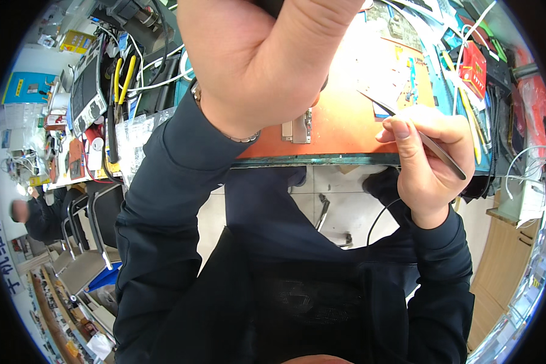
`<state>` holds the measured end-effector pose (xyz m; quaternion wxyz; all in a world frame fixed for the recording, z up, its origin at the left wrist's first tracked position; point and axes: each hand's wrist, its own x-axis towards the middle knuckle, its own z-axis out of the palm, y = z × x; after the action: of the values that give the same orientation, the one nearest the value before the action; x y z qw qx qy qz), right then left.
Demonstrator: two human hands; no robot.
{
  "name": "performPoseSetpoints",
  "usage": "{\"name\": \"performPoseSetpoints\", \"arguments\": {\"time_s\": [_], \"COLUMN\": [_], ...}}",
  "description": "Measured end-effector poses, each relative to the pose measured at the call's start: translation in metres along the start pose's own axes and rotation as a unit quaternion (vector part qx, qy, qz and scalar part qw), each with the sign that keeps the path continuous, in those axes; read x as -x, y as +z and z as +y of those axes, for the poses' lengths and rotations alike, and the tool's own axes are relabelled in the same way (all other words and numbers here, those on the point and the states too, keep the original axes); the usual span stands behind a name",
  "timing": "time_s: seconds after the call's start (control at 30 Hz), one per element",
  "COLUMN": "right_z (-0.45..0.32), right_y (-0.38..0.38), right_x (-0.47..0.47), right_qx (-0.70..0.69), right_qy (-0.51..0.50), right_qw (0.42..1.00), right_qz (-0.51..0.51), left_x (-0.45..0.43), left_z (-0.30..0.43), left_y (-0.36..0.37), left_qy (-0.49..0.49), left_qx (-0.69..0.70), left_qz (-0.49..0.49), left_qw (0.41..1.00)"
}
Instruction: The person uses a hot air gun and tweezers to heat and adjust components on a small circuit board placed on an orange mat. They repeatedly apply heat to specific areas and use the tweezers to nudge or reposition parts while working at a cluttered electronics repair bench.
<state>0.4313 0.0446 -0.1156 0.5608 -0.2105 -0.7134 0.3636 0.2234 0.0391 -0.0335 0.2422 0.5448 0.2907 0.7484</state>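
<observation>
My left hand [273,59] is raised close to the camera above the bench, and its fingertips run out of the top of the view. Part of a dark object shows between the thumb and palm, but whether I grip it is hidden. Below that hand, a small phone circuit board [302,129] lies on the orange work mat [341,136], its far end covered by the hand. My right hand [430,164] holds metal tweezers [443,154] between thumb and fingers, over the mat's right side. Their tips point up and left toward a brightly lit area.
Yellow-handled pliers [125,79] and an opened device [88,91] stand to the left among cables. On the right are a red box [473,70] and several slim tools [473,132]. Chairs [102,218] and a seated person [45,214] appear at far left.
</observation>
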Motion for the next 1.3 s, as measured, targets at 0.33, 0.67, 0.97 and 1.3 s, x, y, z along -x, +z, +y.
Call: {"name": "performPoseSetpoints", "arguments": {"time_s": [0.33,0.67,0.97,1.3], "right_z": [0.011,0.008,0.008,0.008], "right_y": [-0.003,-0.017,-0.016,-0.013], "right_x": [0.010,0.003,0.000,0.000], "right_qx": [-0.006,0.071,0.054,0.054], "right_qy": [-0.001,-0.052,-0.056,-0.059], "right_qw": [1.000,0.994,0.994,0.994], "right_qz": [0.008,-0.072,-0.082,-0.077], "left_x": [0.003,0.004,0.000,0.001], "left_z": [-0.023,-0.021,-0.024,-0.020], "left_y": [-0.012,-0.035,-0.035,-0.029], "left_qy": [0.083,0.085,0.087,0.092], "left_qx": [-0.032,-0.050,-0.057,-0.065], "left_qz": [-0.046,-0.065,-0.074,-0.072], "left_qw": [0.995,0.993,0.992,0.991]}}
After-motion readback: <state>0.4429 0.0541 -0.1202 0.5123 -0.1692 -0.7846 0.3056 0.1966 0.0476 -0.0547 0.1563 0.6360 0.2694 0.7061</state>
